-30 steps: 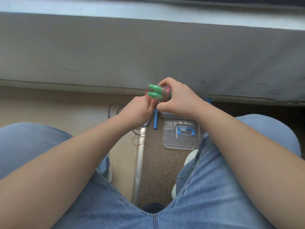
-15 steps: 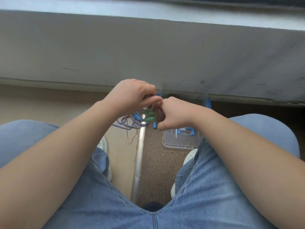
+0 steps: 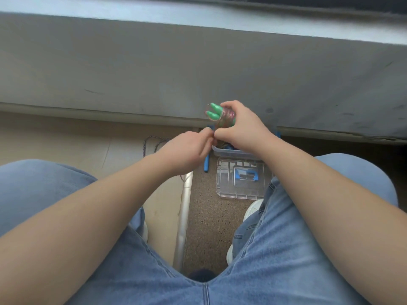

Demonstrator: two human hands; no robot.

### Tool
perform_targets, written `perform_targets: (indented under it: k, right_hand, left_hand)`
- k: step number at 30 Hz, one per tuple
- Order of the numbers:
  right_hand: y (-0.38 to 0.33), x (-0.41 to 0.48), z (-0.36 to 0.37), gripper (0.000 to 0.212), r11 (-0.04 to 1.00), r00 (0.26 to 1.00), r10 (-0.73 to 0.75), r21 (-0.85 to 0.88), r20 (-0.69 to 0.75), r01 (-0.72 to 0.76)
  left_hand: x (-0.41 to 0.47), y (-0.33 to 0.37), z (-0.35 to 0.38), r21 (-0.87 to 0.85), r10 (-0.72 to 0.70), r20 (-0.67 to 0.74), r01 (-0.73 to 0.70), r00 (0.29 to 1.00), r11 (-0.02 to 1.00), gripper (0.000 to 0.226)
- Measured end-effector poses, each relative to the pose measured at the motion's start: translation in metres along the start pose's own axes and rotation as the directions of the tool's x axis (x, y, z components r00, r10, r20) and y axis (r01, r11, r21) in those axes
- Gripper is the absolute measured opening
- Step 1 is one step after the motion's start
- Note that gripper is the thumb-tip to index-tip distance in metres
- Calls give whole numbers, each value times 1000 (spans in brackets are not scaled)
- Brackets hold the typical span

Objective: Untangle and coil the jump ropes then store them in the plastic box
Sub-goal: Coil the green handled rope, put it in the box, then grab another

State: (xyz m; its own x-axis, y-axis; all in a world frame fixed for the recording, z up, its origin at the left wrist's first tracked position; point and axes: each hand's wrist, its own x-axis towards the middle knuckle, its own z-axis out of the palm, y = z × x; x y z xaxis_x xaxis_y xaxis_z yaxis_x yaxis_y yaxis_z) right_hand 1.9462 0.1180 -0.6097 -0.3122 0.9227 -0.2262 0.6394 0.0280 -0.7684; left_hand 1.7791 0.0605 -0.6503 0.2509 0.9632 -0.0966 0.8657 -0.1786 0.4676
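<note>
On the left of the floor (image 3: 66, 137), a dark braided rope (image 3: 152, 142) is lying loose near the base of the grey wall (image 3: 154, 69), part of it running under the left hand; if it is sharing a strand with the bundle above, a pull could be dragging it along.

The left hand (image 3: 187, 148) is pinching the thin reddish cord (image 3: 217, 125) between thumb and fingertips, just beside the right hand. The person appears to be winding or tucking the last of this cord. If the pinch is slackening, the free end could be springing out and the turns loosening.

The right hand (image 3: 240, 126) is curling round the green-handled jump rope (image 3: 214, 111), its fingers clamped on the wrapped cord while the two green handle ends are sticking out to the left. The bundle is being held above the open plastic box (image 3: 229, 151), which is sitting on the speckled floor strip against the wall. A loose grip here could be letting the coils slide off the handles and unravel.

Below the box, a blue handle (image 3: 206, 165) is lying on the floor and the clear lid (image 3: 224, 186) is lying flat beside the person's shoe (image 3: 253, 206). A shifting foot could be catching that lid.
</note>
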Motion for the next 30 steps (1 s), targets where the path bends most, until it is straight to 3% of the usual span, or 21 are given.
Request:
perform_targets:
  k: [2,4,6,8,10,14,18,21,24,27,30]
  right_hand:
    - [3,3,-2,67,995,998,62,-74,-23,-63]
    - [5,3,-2,53,964,995,87,-254,44,-73]
    - [4,0,2,31,890,983,57,-456,177,30]
    - [2,-4,9,14,809,953,-13,-557,302,187]
    - [-1,-8,13,8,782,925,-88,-549,369,294]
    - [-7,-16,8,16,815,886,-174,-442,430,374]
    - [-6,-13,3,21,920,934,-208,-265,289,287]
    - [-3,-6,2,34,960,968,-193,-174,158,220]
    - [4,2,4,33,974,989,-120,-181,89,134]
    - [13,12,5,33,970,1000,-22,-241,-12,19]
    - [19,15,5,35,911,998,61,-408,-2,-56]
  left_hand:
    - [-3,5,-7,157,120,41,-125,992,980,22]
    - [-3,6,-19,322,293,27,-286,956,902,31]
    - [-1,7,-34,385,418,11,-389,909,837,45]
    - [4,4,-46,343,380,-63,-338,923,876,51]
    - [10,-5,-50,264,276,-142,-232,951,936,46]
    - [15,-20,-41,-82,28,-134,-40,991,996,41]
    - [12,-22,-18,-248,-179,-147,139,973,959,43]
    - [10,-10,-2,-226,-219,-168,179,961,958,25]
    - [11,1,2,-207,-222,-133,192,966,959,23]
    - [9,4,-2,-128,-127,-36,121,991,984,23]
    - [5,5,-12,105,138,0,-138,990,985,29]
